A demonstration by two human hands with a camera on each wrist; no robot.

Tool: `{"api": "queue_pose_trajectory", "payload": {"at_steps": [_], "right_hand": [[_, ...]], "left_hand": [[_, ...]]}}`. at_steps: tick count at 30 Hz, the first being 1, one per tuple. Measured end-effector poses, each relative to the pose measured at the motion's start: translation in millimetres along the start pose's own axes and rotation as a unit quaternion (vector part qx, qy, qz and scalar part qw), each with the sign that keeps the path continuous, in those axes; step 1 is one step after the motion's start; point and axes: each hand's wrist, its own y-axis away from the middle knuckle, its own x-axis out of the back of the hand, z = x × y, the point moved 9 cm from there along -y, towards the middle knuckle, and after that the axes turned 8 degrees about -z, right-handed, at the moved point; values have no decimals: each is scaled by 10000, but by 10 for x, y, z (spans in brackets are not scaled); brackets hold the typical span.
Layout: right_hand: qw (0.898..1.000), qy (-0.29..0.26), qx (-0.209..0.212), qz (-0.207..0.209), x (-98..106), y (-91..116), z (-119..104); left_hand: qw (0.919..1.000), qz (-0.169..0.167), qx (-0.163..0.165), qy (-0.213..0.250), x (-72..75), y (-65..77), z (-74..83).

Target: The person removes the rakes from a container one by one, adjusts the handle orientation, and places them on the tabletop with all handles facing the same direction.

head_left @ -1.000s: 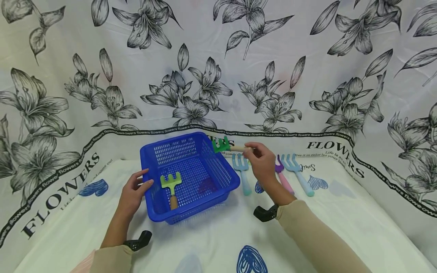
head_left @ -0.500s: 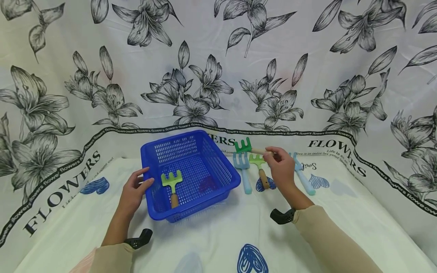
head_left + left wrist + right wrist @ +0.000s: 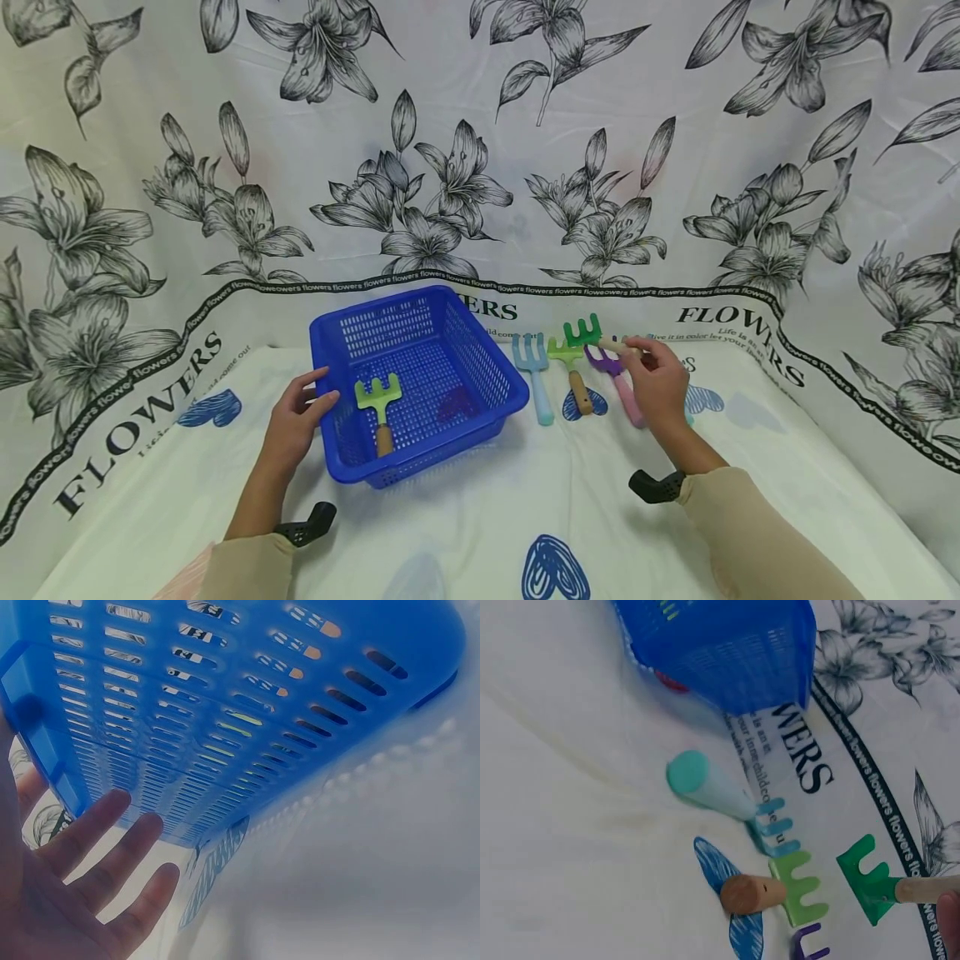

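Note:
My right hand (image 3: 658, 379) pinches the pale wooden handle of a dark green toy hand rake (image 3: 582, 331), held above the other rakes with its tines to the left. In the right wrist view, this green rake (image 3: 868, 883) shows at the lower right beside a fingertip. My left hand (image 3: 296, 417) holds the left rim of a blue plastic basket (image 3: 420, 454) with thumb and index finger. Its other fingers (image 3: 139, 847) stretch along the outside of the basket wall. A lime green rake (image 3: 379, 398) with a wooden handle lies inside the basket.
Right of the basket lie a light blue rake (image 3: 536, 379), a lime green rake (image 3: 576, 383) with a wooden handle, and a purple rake (image 3: 606, 362) with a pink handle. Another light blue one is mostly hidden behind my right hand. A flower-printed curtain (image 3: 450, 208) rises behind.
My right hand has carried the dark green rake rightward, away from the basket and over the row of rakes. My left hand and the basket have stayed nearly still.

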Motion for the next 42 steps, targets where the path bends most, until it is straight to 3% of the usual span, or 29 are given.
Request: {"api": "queue_pose_trajectory", "payload": {"at_steps": [6,19,33,42], "right_hand": [[9994,285,-160,84,167,27,182],[9917,832,-954,244,473,45,526],[9848,1276,-1141,290,638,-2,702],[9795,1261,-1524,393,740,-34,820]], "left_hand": [[10000,-13,-8,16,-6,5,-12],[9999,-19,-151,40,1,-7,-14],[9999,-45,-140,45,7,-11,-9],[9999,-30,-151,24,8,-21,-13]]}}
